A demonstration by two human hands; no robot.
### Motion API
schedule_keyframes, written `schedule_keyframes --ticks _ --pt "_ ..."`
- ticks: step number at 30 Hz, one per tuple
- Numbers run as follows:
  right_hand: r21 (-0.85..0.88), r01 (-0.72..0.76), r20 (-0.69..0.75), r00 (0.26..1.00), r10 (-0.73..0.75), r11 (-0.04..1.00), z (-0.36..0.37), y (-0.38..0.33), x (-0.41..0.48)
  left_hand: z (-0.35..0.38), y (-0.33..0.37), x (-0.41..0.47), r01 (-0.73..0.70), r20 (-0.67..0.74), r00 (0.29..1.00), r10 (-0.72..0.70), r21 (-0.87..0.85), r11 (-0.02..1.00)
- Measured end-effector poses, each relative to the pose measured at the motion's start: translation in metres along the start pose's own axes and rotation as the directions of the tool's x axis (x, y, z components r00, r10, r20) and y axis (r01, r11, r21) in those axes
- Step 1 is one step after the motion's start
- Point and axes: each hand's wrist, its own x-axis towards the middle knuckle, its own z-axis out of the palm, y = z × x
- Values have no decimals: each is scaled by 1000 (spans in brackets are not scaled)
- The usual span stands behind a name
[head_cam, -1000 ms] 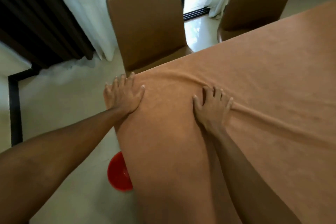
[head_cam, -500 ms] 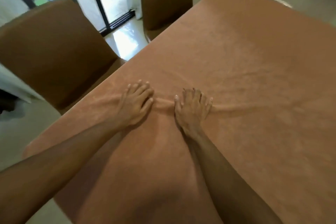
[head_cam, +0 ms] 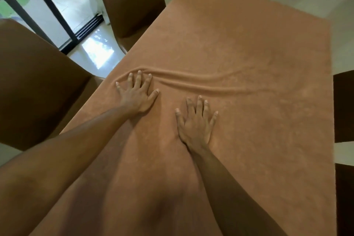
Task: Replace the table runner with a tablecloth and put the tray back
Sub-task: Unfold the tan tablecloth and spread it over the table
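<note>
Left hand [head_cam: 137, 94] and right hand [head_cam: 195, 122], fingers splayed flat, gripping nothing, press the tan suede-like tablecloth [head_cam: 249, 53] beside its wrinkle.

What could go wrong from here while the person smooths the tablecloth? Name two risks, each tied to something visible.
1. The long ridge across the tablecloth lies just ahead of the left hand; pushing may only shift it along rather than flatten it, leaving a crease.
2. The left hand and the right hand both press flat; sliding them forward could drag the whole cloth, so it hangs unevenly beside the chair.
</note>
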Motion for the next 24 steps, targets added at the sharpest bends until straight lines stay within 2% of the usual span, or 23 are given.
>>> schedule_keyframes --ticks 3,5,8,10,12,16,20,24 --pt "-15 -7 -50 999 6 1000 8 -1 3 -7 14 10 -9 -19 1000 8 -42 999" --pt "28 -32 -130 991 36 999 7 -5 15 -5 30 8 -159 -99 982 160 19 987" --pt "79 -49 -286 956 70 996 -4 -12 52 3 58 11 -387 -160 903 400 108 916" --pt "74 -80 -266 959 97 994 -9 -9 77 6 77 21 -427 -142 886 442 121 896" --pt "73 -108 -213 970 121 992 -6 0 90 7 90 36 -400 -95 908 408 97 911" --pt "64 -91 -200 974 102 994 0 7 95 -1 99 80 -297 -55 951 303 93 950" --pt "18 -109 -104 988 111 994 0 6 99 -12 89 120 -205 -46 977 208 77 976" --pt "17 -105 -92 990 106 994 -2 6 98 -24 67 153 -134 -51 989 137 59 989"
